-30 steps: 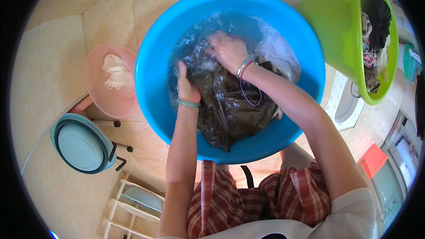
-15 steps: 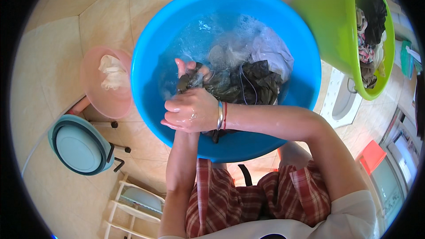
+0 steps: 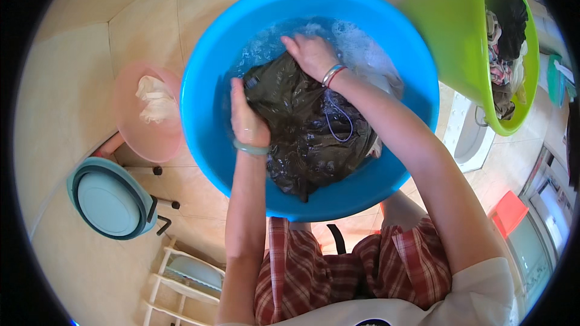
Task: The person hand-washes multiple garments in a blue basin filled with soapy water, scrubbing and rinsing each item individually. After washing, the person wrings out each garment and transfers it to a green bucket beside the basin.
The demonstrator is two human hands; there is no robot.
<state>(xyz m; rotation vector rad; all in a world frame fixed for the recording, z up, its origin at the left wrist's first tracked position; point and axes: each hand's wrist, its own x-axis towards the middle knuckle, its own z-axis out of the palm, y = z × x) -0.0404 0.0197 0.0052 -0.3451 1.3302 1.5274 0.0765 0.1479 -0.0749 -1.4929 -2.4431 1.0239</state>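
A dark olive-brown wet garment (image 3: 314, 133) with a pale looped cord lies spread over soapy water in a large blue basin (image 3: 202, 42). My right hand (image 3: 313, 57) pinches its far edge, thumb and fingers bent around the cloth. At the left edge my left hand (image 3: 249, 118) holds the cloth near its corner, fingers pointing away from me and partly hidden by the fabric. Beneath and to the right, a pale lilac-white cloth (image 3: 377, 66) sits in the suds.
A tilted green bucket (image 3: 444, 30) with laundry stands at the right, beside a white squat toilet (image 3: 468, 145). On the left are a pink basin (image 3: 136, 136) with white cloth, a folded blue-grey basin (image 3: 109, 205) and a white rack (image 3: 160, 278).
My hands were together, the right over the left wrist, with the garment bunched. They have moved apart, the right going farther from me, and the garment is now spread out.
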